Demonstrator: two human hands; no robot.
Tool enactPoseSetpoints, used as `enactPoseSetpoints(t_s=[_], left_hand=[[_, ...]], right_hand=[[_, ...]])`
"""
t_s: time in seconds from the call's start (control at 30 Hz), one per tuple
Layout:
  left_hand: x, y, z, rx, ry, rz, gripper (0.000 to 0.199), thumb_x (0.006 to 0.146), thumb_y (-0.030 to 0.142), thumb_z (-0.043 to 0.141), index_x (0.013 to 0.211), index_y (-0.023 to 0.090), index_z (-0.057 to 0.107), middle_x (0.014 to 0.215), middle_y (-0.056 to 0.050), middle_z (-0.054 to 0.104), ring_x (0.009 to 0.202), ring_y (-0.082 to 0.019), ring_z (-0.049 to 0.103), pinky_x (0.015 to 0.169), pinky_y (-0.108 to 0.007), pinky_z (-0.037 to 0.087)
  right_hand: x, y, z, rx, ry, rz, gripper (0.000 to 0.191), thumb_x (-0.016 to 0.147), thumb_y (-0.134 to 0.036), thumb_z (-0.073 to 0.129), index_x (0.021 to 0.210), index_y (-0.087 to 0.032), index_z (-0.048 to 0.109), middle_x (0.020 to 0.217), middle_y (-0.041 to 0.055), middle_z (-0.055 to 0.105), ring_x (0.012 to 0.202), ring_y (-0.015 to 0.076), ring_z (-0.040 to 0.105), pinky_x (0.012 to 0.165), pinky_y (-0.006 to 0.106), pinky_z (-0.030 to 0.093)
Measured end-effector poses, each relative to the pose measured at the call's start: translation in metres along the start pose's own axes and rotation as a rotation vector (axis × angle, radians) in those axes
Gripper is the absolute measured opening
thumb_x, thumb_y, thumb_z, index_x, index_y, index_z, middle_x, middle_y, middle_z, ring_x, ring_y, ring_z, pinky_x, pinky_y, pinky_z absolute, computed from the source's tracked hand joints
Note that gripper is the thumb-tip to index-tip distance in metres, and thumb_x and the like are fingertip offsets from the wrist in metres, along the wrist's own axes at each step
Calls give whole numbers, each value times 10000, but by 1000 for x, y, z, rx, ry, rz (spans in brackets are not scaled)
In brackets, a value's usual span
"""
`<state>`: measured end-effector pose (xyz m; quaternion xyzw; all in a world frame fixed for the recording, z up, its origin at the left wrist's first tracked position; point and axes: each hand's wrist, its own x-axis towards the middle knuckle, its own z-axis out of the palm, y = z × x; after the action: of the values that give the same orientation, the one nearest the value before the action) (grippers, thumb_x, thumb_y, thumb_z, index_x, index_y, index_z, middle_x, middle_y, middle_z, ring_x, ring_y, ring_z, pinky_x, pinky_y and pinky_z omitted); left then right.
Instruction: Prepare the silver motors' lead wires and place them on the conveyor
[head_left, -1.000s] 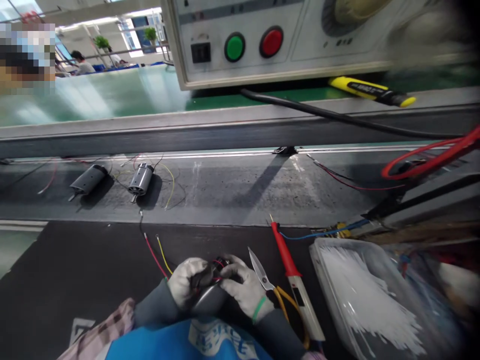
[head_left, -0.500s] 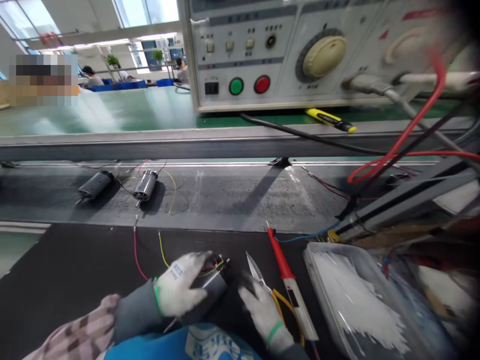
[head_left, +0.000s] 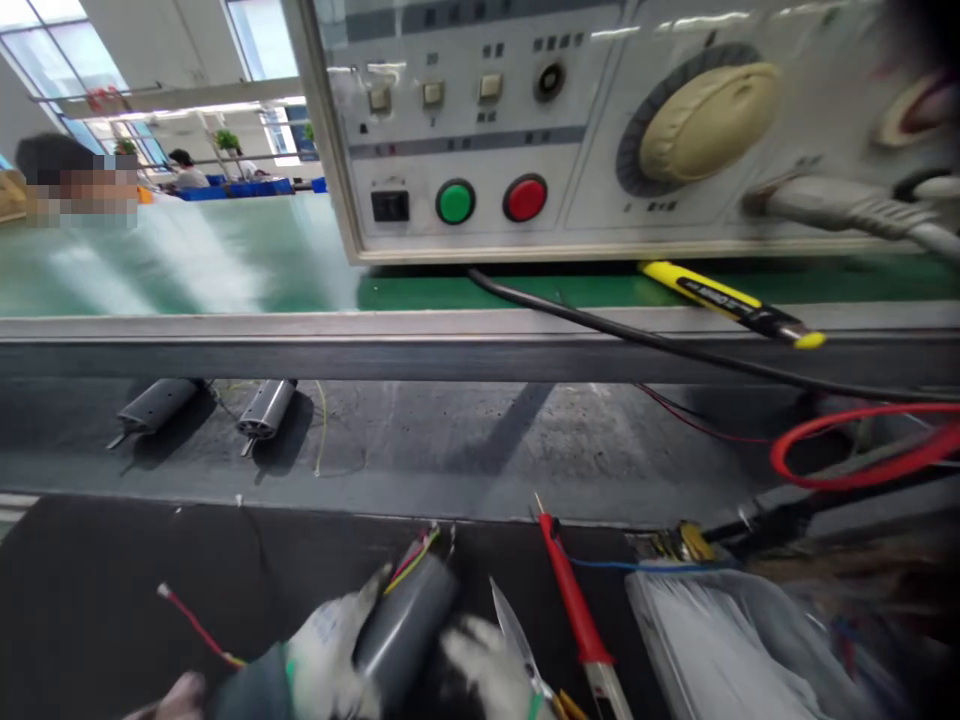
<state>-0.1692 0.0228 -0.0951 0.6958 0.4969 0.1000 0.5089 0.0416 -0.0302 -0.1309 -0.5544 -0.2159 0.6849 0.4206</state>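
Where the motor sits: a grey cylindrical motor stands tilted at the near edge of a dark rubber bench mat, wired end pointing away from the person, probably so that its thin red and yellow leads stay clear of the hands.

Left hand: a left hand in a white knit glove holds the motor from the side, with the left fingers closed along its casing.

Right hand: a blurred right hand, also gloved, sits just beside the motor's lower side, with the right fingers spread open; I cannot tell whether they touch it.

Within reach: steel snips lie just right of that hand, beside a red-and-white pointed tool, seemingly kept close for quick pickup. A loose red wire lies on the mat.

Farther off: 2 grey motors with leads rest on a grey conveyor, below a beige tester with green and red buttons.
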Motion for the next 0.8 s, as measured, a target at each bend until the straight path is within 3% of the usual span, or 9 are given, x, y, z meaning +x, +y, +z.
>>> enactPoseSetpoints(t_s=[0.07,0.13,0.17,0.2,0.27,0.37,0.5,0.63,0.8], left_hand=[[57,36,-3,8,95,29,965,425,315,777,1289,174,372,994,-78,616,908,-287,559,807,-343,437],[115,76,-12,-102,227,-95,699,461,223,758,1116,149,526,905,-69,631,842,-251,578,752,-305,450],[138,94,-18,-129,247,-123,506,555,235,706,1030,126,568,864,-80,631,803,-234,587,718,-296,455],[156,108,-23,-157,250,-145,385,635,243,646,991,115,575,825,-86,629,733,-211,597,669,-295,463],[172,122,-31,-228,220,-192,278,741,235,530,988,110,552,759,-81,620,563,-159,582,559,-292,466],[148,108,-34,-344,133,-257,223,784,219,480,980,117,513,675,-44,607,423,-107,536,471,-265,457],[75,69,-26,-448,15,-364,175,728,251,577,824,117,520,587,-35,613,418,-129,563,440,-255,462],[27,51,-17,-515,-87,-438,226,632,268,668,705,125,509,543,-35,619,405,-149,568,422,-265,465],[11,45,-1,-510,-112,-438,256,567,307,706,647,125,545,523,-24,607,379,-133,538,405,-261,448]], right_hand=[[14,-53,-3,153,44,-139,511,637,-413,651,1084,-180,566,941,72,672,853,227,617,726,346,481],[19,-99,-1,213,77,-227,556,679,-397,613,1185,-207,483,1004,68,657,895,209,608,736,331,479],[18,-114,0,175,78,-253,561,684,-390,611,1197,-211,474,1036,67,647,912,204,601,740,322,476],[14,-122,0,98,67,-266,553,681,-387,617,1188,-206,488,1058,71,639,916,203,597,733,314,474],[0,-113,-3,-90,34,-249,525,668,-395,633,1139,-180,543,1070,82,635,894,208,598,703,304,474],[-30,-67,-15,-181,34,-116,552,646,-469,628,1102,-161,579,1044,97,645,855,225,611,648,308,489],[-63,-22,-30,-157,77,16,558,616,-511,636,1067,-183,608,1097,94,624,1022,276,557,725,330,505],[-69,-28,-26,-252,86,-94,508,616,-511,636,1020,-203,637,1154,85,594,1145,295,462,873,382,445],[-69,-53,-7,-252,53,-187,567,630,-531,620,1079,-187,601,1157,114,588,1063,310,527,859,443,444]])
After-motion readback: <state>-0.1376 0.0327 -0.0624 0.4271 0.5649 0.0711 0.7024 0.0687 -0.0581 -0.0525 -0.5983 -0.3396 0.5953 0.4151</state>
